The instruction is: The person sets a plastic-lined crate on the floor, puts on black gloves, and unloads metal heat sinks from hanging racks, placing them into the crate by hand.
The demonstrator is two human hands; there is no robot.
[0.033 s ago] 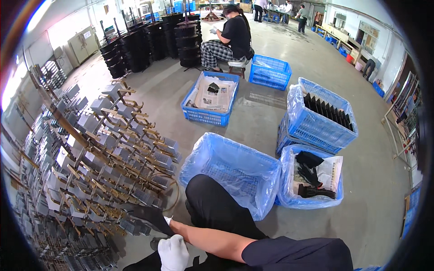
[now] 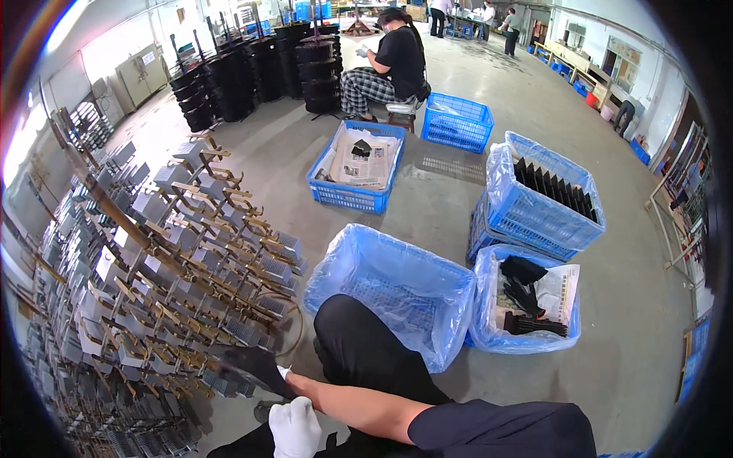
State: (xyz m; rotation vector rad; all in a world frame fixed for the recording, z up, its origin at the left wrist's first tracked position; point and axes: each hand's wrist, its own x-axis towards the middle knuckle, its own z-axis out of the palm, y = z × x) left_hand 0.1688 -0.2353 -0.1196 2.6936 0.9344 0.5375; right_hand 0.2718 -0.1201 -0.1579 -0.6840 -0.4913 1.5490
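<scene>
My left hand [image 2: 295,429], in a white glove, is low in the picture with its fingers curled closed. It is just below my bare right forearm; anything inside the fingers is hidden. The right forearm reaches left across my lap, and my right hand [image 2: 258,368] wears a black glove with a bit of white at the wrist. Its blurred fingers are beside the lower edge of a hanging rack [image 2: 153,248]. Many grey finned metal parts [image 2: 286,243] are on the rack's brass-coloured hooks. Whether the right hand grips one is not clear.
Before my knee is a blue crate [image 2: 382,286] lined with clear plastic. Right of it, a lined crate [image 2: 489,340] holds black parts, behind which stacked crates [image 2: 534,225] hold black finned pieces. A newspaper-lined crate [image 2: 351,200] is farther off, near a seated person [image 2: 401,61].
Almost nothing differs. The fingers of my right hand look slightly shifted and more blurred; my left hand keeps its closed shape.
</scene>
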